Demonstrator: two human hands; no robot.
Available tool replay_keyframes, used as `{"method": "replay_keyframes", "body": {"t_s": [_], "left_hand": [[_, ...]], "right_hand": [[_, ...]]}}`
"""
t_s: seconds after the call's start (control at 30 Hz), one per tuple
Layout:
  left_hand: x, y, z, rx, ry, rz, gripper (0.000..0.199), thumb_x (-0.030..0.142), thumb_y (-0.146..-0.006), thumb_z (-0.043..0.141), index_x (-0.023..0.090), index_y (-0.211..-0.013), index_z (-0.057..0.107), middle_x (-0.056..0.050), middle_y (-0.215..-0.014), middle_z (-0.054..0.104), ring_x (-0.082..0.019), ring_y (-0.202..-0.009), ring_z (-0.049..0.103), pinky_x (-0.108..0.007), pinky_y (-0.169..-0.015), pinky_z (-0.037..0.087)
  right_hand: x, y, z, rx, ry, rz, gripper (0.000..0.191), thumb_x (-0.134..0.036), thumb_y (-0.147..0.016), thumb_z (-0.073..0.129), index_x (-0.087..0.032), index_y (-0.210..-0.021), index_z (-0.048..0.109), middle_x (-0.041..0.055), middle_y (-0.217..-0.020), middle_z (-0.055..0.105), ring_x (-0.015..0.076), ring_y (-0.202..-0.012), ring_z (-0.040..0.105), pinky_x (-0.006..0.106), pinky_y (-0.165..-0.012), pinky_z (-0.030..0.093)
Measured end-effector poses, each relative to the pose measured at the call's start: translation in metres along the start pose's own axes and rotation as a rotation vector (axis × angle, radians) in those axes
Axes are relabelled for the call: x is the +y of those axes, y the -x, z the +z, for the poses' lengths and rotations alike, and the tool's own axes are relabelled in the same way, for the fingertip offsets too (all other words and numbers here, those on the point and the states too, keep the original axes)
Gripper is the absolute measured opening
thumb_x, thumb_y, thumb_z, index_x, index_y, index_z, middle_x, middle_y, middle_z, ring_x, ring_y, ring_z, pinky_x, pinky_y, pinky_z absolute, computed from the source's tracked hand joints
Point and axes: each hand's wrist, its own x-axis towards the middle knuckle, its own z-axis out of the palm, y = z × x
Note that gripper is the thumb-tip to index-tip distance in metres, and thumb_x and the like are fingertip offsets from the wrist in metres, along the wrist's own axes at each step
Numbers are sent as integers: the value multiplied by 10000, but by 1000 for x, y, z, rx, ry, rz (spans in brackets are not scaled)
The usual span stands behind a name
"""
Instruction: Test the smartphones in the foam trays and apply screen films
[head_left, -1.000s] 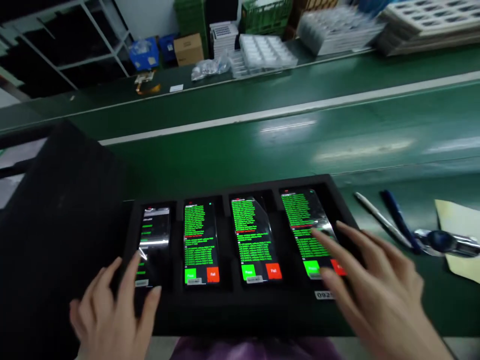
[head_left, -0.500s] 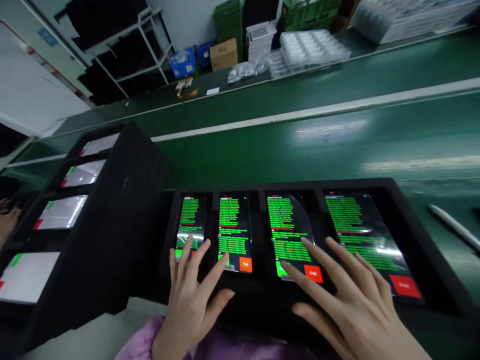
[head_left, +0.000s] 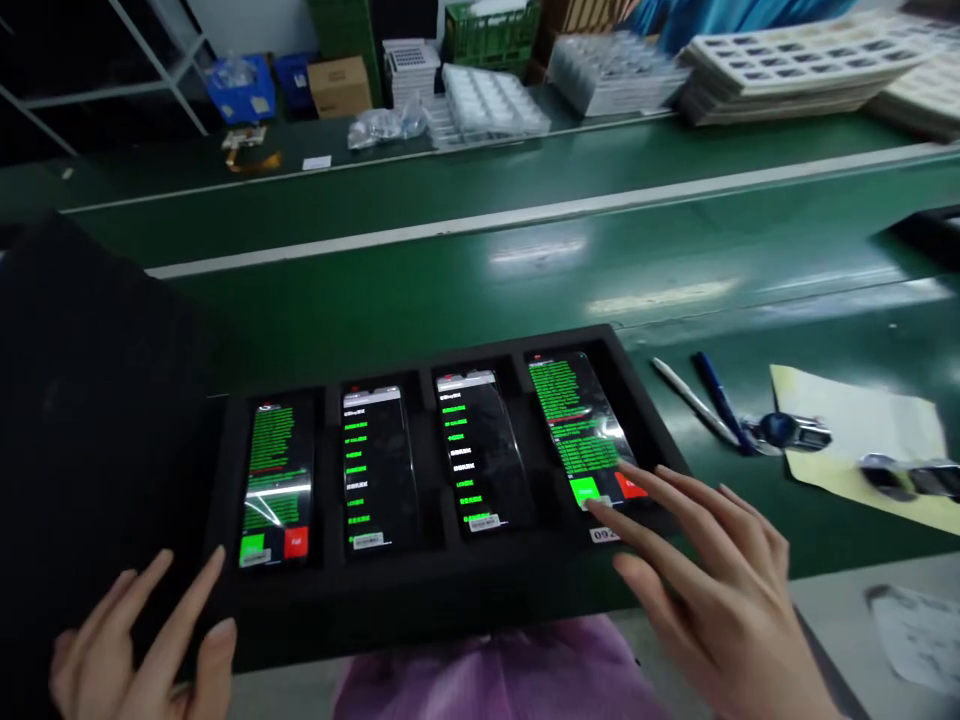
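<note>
A black foam tray (head_left: 420, 585) in front of me holds several phones side by side. The leftmost phone (head_left: 276, 480) and the rightmost phone (head_left: 577, 425) show green text with a green and a red button. The two middle phones (head_left: 375, 465) (head_left: 480, 450) show dark screens with short green lines. My right hand (head_left: 712, 570) is open, its forefinger tip at the green button of the rightmost phone. My left hand (head_left: 142, 645) is open at the tray's near left corner, holding nothing.
A tall black foam stack (head_left: 82, 400) stands to the left. Two pens (head_left: 709, 400), a yellow paper (head_left: 862, 440) and metal tools (head_left: 787, 432) lie to the right. Beyond runs a green conveyor belt (head_left: 525, 270); stacked white trays (head_left: 487, 100) and boxes stand behind it.
My left hand left the two left phones and drew back to the tray's corner. My right hand shifted from the third phone to the rightmost one. The two middle screens changed to dark lists.
</note>
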Motion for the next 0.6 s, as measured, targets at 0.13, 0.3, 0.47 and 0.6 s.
{"method": "replay_keyframes", "body": {"t_s": [0.13, 0.3, 0.47, 0.6], "left_hand": [[54, -3, 1, -58, -161, 72, 703, 398, -1009, 567, 476, -1651, 292, -97, -1676, 374, -466, -1531, 385, -789, -1229, 284], [107, -19, 16, -412, -269, -2, 472, 488, -1073, 417, 533, -1537, 487, -126, -1618, 316, -507, -1583, 209, -936, -1101, 230], [115, -87, 34, -446, -196, -82, 469, 557, -1077, 374, 529, -1526, 503, -145, -1598, 308, -510, -1606, 144, -958, -1088, 163], [124, -127, 44, -443, -156, -139, 509, 604, -1083, 300, 504, -1544, 489, -149, -1620, 263, -490, -1633, 79, -942, -1122, 86]], "right_hand": [[-30, 0, 3, -79, 65, 76, 510, -497, -1086, 404, -378, -1572, 502, 167, -1596, 491, 500, -1416, 476, 750, -992, 458], [-50, -8, 26, -146, 169, 61, 539, -623, -1047, 454, -425, -1536, 562, 226, -1582, 461, 626, -1463, 369, 868, -888, 467], [-37, -58, 47, -170, 179, 150, 492, -646, -999, 577, -468, -1455, 633, 205, -1502, 529, 610, -1464, 387, 912, -927, 416], [-30, -94, 62, -180, 154, 195, 480, -647, -1015, 549, -459, -1446, 644, 205, -1489, 548, 605, -1461, 398, 937, -900, 396]]}}
